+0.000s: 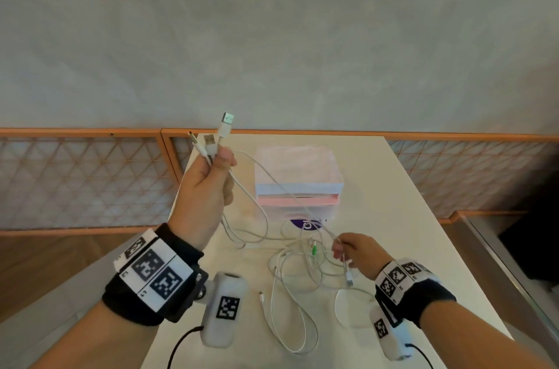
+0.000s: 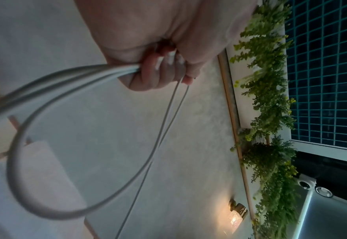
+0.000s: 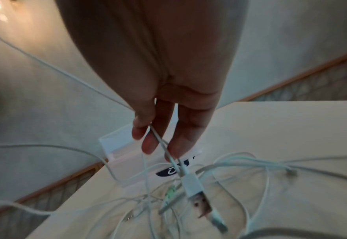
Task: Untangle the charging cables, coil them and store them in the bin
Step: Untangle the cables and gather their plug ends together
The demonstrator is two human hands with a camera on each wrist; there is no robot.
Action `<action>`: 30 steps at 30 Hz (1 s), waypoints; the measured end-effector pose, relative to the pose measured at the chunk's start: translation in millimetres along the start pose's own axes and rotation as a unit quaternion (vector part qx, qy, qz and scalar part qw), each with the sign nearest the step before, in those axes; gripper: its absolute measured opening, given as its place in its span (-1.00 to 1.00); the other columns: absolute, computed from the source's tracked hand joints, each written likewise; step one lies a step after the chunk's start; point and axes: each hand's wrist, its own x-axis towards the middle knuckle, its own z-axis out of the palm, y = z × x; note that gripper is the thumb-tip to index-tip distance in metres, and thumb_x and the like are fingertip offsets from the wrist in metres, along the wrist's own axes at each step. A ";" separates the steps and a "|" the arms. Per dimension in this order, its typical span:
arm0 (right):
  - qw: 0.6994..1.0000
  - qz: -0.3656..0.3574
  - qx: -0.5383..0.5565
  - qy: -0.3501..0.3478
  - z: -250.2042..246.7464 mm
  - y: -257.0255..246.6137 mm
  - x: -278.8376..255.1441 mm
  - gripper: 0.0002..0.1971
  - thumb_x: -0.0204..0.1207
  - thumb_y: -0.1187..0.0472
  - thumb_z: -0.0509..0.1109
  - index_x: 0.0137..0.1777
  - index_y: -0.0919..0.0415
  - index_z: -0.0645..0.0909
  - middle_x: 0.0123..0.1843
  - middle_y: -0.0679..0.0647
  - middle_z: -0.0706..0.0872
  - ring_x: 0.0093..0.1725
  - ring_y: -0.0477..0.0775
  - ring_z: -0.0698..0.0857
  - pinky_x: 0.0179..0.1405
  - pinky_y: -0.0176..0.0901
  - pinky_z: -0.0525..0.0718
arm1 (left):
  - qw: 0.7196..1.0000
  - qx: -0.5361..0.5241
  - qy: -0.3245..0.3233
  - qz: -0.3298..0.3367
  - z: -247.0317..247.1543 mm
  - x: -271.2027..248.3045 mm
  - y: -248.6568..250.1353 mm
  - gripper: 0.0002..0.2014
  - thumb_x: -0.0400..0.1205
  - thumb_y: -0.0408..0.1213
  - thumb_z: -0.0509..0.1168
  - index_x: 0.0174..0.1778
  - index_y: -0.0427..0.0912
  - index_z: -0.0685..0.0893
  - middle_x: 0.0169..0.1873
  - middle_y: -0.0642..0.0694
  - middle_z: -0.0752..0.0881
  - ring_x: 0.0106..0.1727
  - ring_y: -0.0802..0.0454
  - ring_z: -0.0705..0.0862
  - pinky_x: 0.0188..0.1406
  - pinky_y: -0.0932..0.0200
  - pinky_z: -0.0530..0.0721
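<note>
- A pale table (image 1: 393,187) stands against a grey wall (image 1: 272,21), with an orange-framed lattice rail (image 1: 75,181) running behind it.
- A translucent bin (image 1: 298,184) with a pink band sits near the far middle of the table, a dark blue label low on its front.
- The left hand (image 1: 205,187) is raised above the table's left edge, fingers curled round a bunch of white cables; three plug ends (image 1: 216,134) stick up out of the fist, one a USB plug with a green tongue.
- In the left wrist view the cables (image 2: 70,77) leave that fist in a wide loop, and two thin strands drop away from it.
- The right hand (image 1: 358,250) hovers low over the near right of the table, thumb and fingertips (image 3: 147,145) pinching a thin white cable; a white plug (image 3: 193,184) dangles just below them.
- The tangle of cables (image 1: 299,266) lies loose on the table in front of the bin, outside it, with a small green connector (image 1: 314,249) in its middle.
- One strand runs taut from the left fist down to the right hand.
</note>
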 end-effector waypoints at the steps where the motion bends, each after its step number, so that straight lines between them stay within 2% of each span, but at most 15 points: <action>1: 0.999 0.020 0.038 0.015 -2.4 3.3 2.4 -0.64 0.49 0.41 0.13 -0.44 0.06 0.56 -0.35 0.03 0.68 -0.34 0.04 0.55 -0.34 -0.22 0.48 | 1.000 -0.004 0.001 0.002 -1.7 0.8 1.2 -0.75 0.61 -0.05 0.12 -0.30 -0.11 0.48 -0.69 0.15 0.27 -0.63 0.22 0.15 -0.62 0.27 0.12; 3: 0.994 0.024 0.100 0.047 -11.6 -2.7 4.1 -0.67 0.58 0.35 0.13 -0.31 0.06 0.62 -0.40 0.07 0.66 -0.35 0.08 0.63 -0.37 -0.18 0.55 | 1.000 -0.005 0.004 -0.001 -4.6 0.2 0.0 -0.75 0.59 -0.03 0.12 -0.30 -0.12 0.48 -0.69 0.17 0.26 -0.64 0.23 0.15 -0.64 0.32 0.13; 6: 0.986 -0.037 0.134 0.095 -28.6 -30.9 -3.0 -0.75 0.67 0.24 0.12 -0.07 0.08 0.64 -0.51 0.05 0.61 -0.47 0.04 0.68 -0.49 -0.21 0.62 | 1.000 0.002 0.009 -0.021 -6.0 -5.0 -6.4 -0.74 0.65 -0.08 0.11 -0.29 -0.11 0.50 -0.69 0.19 0.25 -0.63 0.22 0.15 -0.64 0.34 0.16; 9: 0.972 -0.092 0.169 0.133 -40.7 -51.8 -5.9 -0.76 0.69 0.24 0.11 0.06 0.18 0.63 -0.53 0.04 0.50 -0.62 -0.07 0.51 -0.65 -0.32 0.45 | 0.999 0.019 0.012 -0.037 -5.2 -9.6 -11.7 -0.74 0.70 -0.14 0.08 -0.27 -0.11 0.52 -0.69 0.17 0.25 -0.63 0.22 0.17 -0.65 0.37 0.21; 11: 0.965 -0.112 0.179 0.154 -46.9 -58.1 -6.2 -0.75 0.69 0.24 0.11 0.08 0.19 0.64 -0.50 0.03 0.44 -0.62 -0.11 0.40 -0.66 -0.37 0.36 | 0.999 0.024 0.016 -0.042 -3.8 -10.7 -13.5 -0.74 0.70 -0.13 0.09 -0.27 -0.12 0.52 -0.69 0.18 0.25 -0.63 0.22 0.17 -0.66 0.37 0.21; 13: 0.963 -0.123 0.165 0.176 -53.1 -61.3 -7.7 -0.75 0.69 0.23 0.11 0.08 0.16 0.65 -0.48 0.03 0.42 -0.60 -0.13 0.37 -0.64 -0.41 0.36 | 0.998 0.029 0.019 -0.046 -4.2 -10.6 -14.7 -0.74 0.70 -0.12 0.09 -0.27 -0.11 0.52 -0.70 0.18 0.25 -0.63 0.23 0.17 -0.66 0.38 0.21; 15: 0.963 -0.130 0.117 0.204 -59.3 -60.4 -8.9 -0.75 0.68 0.20 0.12 0.07 0.10 0.65 -0.48 0.00 0.46 -0.57 -0.15 0.42 -0.55 -0.41 0.44 | 0.998 0.032 0.022 -0.049 -6.2 -10.7 -15.5 -0.73 0.70 -0.12 0.10 -0.27 -0.10 0.53 -0.71 0.17 0.26 -0.64 0.23 0.17 -0.66 0.38 0.22; 17: 0.965 -0.121 0.043 0.228 -65.9 -57.5 -9.7 -0.76 0.68 0.15 0.13 0.08 0.04 0.65 -0.44 -0.04 0.53 -0.43 -0.10 0.53 -0.28 -0.29 0.53 | 0.998 0.042 0.025 -0.049 -8.7 -11.7 -16.3 -0.74 0.69 -0.11 0.11 -0.26 -0.09 0.55 -0.71 0.17 0.26 -0.64 0.23 0.18 -0.67 0.38 0.24; 18: 0.967 -0.105 -0.005 0.232 -69.4 -53.5 -8.4 -0.76 0.67 0.13 0.13 0.09 0.03 0.65 -0.38 -0.05 0.58 -0.32 -0.05 0.58 -0.16 -0.20 0.51 | 0.997 0.052 0.029 -0.048 -10.1 -12.1 -16.7 -0.75 0.69 -0.09 0.12 -0.24 -0.08 0.57 -0.70 0.17 0.27 -0.64 0.22 0.19 -0.67 0.38 0.25; 20: 0.965 -0.059 -0.120 0.227 -75.4 -40.6 -2.8 -0.73 0.67 0.11 0.13 0.15 0.08 0.66 -0.17 0.04 0.71 -0.09 0.10 0.66 -0.06 -0.13 0.48 | 0.996 0.068 0.036 -0.050 -13.1 -11.4 -17.5 -0.77 0.67 -0.05 0.16 -0.14 -0.09 0.62 -0.69 0.17 0.28 -0.64 0.21 0.20 -0.67 0.37 0.26; 22: 0.956 -0.003 -0.205 0.212 -77.9 -20.2 7.3 -0.70 0.66 0.12 0.14 0.25 0.14 0.63 0.06 0.18 0.75 0.08 0.23 0.68 0.03 -0.07 0.55 | 0.996 0.058 0.042 -0.061 -15.5 -10.2 -18.6 -0.79 0.66 -0.04 0.18 -0.06 -0.11 0.58 -0.68 0.16 0.26 -0.63 0.20 0.19 -0.67 0.34 0.22; 24: 0.954 0.060 -0.220 0.193 -75.1 -0.8 15.1 -0.66 0.63 0.16 0.22 0.38 0.14 0.52 0.25 0.26 0.67 0.22 0.28 0.63 0.21 0.00 0.55 | 0.995 0.034 0.052 -0.074 -17.4 -9.9 -19.3 -0.85 0.67 -0.07 0.18 -0.08 -0.06 0.53 -0.67 0.16 0.25 -0.61 0.19 0.17 -0.66 0.32 0.19; 26: 0.957 0.088 -0.200 0.188 -65.5 12.8 17.1 -0.53 0.55 0.17 0.33 0.46 0.14 0.40 0.38 0.30 0.51 0.31 0.31 0.56 0.34 0.07 0.50 | 0.994 0.027 0.066 -0.078 -19.3 -11.3 -20.2 -0.87 0.68 -0.13 0.17 -0.13 -0.06 0.52 -0.67 0.15 0.26 -0.62 0.20 0.18 -0.67 0.34 0.21; 28: 0.959 0.068 -0.196 0.194 -51.4 20.8 16.1 -0.41 0.48 0.19 0.42 0.50 0.15 0.34 0.46 0.30 0.37 0.40 0.35 0.47 0.43 0.11 0.44 | 0.994 0.016 0.074 -0.075 -20.9 -12.6 -20.7 -0.84 0.70 -0.18 0.14 -0.21 -0.06 0.48 -0.67 0.15 0.27 -0.62 0.21 0.19 -0.66 0.35 0.23; 30: 0.954 0.021 -0.236 0.184 -34.7 24.7 14.3 -0.37 0.45 0.17 0.44 0.51 0.13 0.32 0.51 0.24 0.33 0.46 0.33 0.38 0.47 0.12 0.38 | 0.994 -0.001 0.081 -0.078 -21.4 -12.7 -20.8 -0.77 0.71 -0.19 0.11 -0.29 -0.04 0.37 -0.66 0.16 0.28 -0.61 0.21 0.19 -0.63 0.35 0.25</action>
